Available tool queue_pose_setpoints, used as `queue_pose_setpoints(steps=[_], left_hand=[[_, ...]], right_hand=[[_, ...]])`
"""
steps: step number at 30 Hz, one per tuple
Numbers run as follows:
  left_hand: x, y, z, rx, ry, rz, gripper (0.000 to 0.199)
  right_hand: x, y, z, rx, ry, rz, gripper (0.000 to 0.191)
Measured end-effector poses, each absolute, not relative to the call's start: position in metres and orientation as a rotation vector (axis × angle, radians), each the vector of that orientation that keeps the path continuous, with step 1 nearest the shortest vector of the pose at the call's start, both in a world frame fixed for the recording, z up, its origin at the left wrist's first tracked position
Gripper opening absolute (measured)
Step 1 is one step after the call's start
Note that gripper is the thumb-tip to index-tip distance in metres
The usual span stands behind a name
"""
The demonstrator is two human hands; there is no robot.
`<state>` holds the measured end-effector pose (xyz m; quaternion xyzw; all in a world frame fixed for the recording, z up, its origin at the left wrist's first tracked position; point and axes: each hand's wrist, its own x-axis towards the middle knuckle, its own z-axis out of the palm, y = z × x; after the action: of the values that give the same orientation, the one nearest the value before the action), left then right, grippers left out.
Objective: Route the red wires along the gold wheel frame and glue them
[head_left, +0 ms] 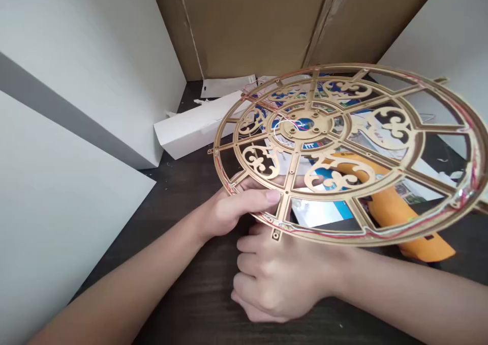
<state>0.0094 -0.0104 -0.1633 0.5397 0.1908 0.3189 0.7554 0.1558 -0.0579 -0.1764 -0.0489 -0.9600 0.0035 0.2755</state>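
Note:
A large round gold openwork frame with scroll ornaments and spokes is held up, tilted, above the dark table. Red and white wires run inside its rim and toward its centre. My left hand grips the near left rim, thumb on top and fingers underneath. Below the near rim, my right hand is closed with its fingers curled; what it holds, if anything, is hidden.
A long white box lies behind on the dark table. Under the frame are an orange curved object, a blue and white card and papers. White panels stand at the sides, cardboard at the back.

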Motion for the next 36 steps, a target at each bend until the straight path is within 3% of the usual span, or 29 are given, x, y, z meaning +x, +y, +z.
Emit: queue_pose_setpoints(steps=[28, 36], left_hand=[[0.008, -0.012, -0.158, 1.286, 0.423, 0.624, 0.042], [0.012, -0.017, -0.155, 1.271, 0.43, 0.656, 0.033]], right_hand=[[0.161, -0.053, -0.174, -0.248, -2.514, 0.293, 0.031], [0.162, -0.053, -0.169, -0.238, -2.558, 0.317, 0.033]])
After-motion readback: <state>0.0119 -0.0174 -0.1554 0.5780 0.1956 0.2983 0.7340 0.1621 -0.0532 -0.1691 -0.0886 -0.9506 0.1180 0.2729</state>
